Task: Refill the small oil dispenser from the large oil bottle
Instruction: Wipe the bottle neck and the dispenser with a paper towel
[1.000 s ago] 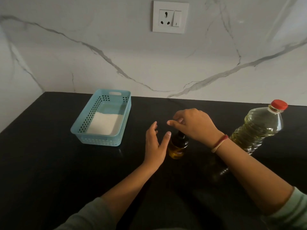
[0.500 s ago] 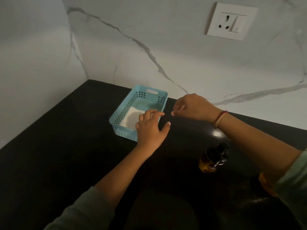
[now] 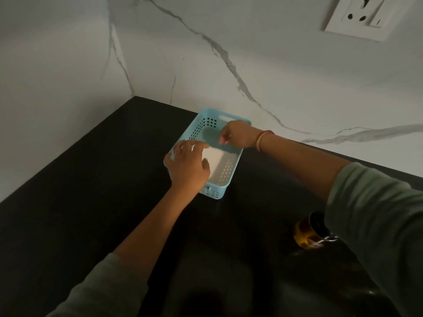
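Note:
The small oil dispenser (image 3: 307,233), dark glass with amber oil at the bottom, stands on the black counter (image 3: 91,202) at the lower right. My right sleeve hides part of it. Both hands are away from it, inside the light blue basket (image 3: 225,187). My left hand (image 3: 187,167) grips the near-left end of a white paper pad (image 3: 215,157), with the thumb on top. At the pad's far edge, the curled fingertips of my right hand (image 3: 235,136) pinch it. The large oil bottle is out of view.
The basket sits near the marble back wall, close to the left corner. A white wall socket (image 3: 364,17) is at the upper right. Bare black counter lies to the left of the basket and in front of it.
My view has swung left and the large bottle has dropped out of sight. Both hands left the dispenser, moved left to the basket and took hold of the white pad.

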`<control>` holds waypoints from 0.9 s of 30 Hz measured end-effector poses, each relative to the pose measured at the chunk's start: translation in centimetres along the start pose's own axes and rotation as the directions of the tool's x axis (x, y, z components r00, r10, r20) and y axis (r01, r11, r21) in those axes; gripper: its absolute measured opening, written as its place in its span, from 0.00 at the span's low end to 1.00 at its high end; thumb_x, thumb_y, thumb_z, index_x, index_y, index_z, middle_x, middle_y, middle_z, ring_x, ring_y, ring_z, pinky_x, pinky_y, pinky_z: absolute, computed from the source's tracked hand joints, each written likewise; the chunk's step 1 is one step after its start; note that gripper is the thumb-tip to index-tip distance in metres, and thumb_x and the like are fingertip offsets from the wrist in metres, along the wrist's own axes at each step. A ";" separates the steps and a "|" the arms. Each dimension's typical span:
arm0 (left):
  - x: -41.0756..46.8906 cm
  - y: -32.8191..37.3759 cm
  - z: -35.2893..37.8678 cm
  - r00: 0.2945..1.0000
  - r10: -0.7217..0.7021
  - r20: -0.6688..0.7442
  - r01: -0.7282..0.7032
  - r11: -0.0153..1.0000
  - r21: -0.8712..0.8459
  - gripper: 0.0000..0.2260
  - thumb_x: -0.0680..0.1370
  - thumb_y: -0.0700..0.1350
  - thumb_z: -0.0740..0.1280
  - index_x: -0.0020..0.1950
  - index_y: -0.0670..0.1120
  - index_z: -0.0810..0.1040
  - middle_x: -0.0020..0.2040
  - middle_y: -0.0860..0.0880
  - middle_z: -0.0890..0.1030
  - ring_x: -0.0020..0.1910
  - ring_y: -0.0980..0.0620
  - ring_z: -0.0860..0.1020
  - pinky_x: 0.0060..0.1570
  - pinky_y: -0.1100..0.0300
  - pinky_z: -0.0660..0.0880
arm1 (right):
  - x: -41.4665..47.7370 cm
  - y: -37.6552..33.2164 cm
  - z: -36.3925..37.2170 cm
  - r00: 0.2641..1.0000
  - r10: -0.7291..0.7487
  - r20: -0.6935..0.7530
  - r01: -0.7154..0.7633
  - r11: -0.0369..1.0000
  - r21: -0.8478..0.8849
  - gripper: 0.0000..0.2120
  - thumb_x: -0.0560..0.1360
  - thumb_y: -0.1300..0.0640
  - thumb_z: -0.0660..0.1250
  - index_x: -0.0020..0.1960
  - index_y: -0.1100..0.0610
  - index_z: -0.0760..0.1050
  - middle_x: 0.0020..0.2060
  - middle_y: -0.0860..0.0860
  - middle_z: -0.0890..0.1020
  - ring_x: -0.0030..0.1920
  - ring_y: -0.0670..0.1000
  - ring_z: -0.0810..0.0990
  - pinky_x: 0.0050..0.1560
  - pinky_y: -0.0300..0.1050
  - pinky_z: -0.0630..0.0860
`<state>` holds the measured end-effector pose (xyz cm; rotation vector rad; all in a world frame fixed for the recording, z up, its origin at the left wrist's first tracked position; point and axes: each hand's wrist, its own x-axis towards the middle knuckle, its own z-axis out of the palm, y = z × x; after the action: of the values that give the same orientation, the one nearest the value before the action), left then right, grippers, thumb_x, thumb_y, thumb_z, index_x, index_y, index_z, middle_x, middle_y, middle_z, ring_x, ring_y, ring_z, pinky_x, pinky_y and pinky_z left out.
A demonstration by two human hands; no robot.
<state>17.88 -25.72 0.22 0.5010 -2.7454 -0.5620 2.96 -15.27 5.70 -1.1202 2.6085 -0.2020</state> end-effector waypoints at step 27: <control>0.8 -0.8 1.0 0.998 -0.053 0.018 0.054 0.997 -0.050 0.13 0.76 0.44 0.67 0.60 0.55 0.74 0.69 0.51 0.69 0.76 0.47 0.53 0.67 0.32 0.38 | 3.8 0.9 3.9 0.979 0.191 0.070 -0.130 0.852 -0.508 0.17 0.68 0.57 0.74 0.55 0.57 0.77 0.43 0.51 0.78 0.53 0.57 0.78 0.57 0.57 0.70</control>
<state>17.01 -26.41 -0.78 0.5616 -2.7329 -0.6497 1.12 -17.49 0.97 -1.0068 2.6980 0.5994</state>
